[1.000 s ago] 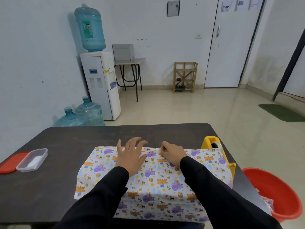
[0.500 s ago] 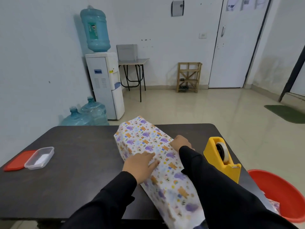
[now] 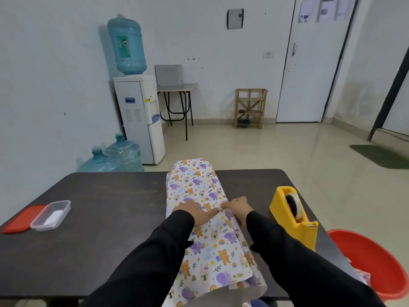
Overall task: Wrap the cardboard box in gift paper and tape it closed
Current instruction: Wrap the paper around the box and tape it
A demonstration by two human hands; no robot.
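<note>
Plain office-type room: water dispenser (image 3: 141, 116), spare bottles (image 3: 115, 156), notices on door (image 3: 309, 63), tiled floor (image 3: 276, 151).

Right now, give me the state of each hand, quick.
Left hand: open, pressed flat on the gift paper.
Right hand: fingers curled, pinching the paper's overlapping edge.

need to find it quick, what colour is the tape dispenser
Yellow: the tape dispenser shows clearly in the head view, on the table's right side.

My left hand (image 3: 194, 212) flat on gift paper (image 3: 205, 220) over box, mid-desk (image 3: 99, 218). My right hand (image 3: 238, 207) pinching paper seam beside it. Yellow tape dispenser (image 3: 292, 216) near right edge. Clear container (image 3: 51, 214), red lid (image 3: 18, 219) at left edge.
</note>
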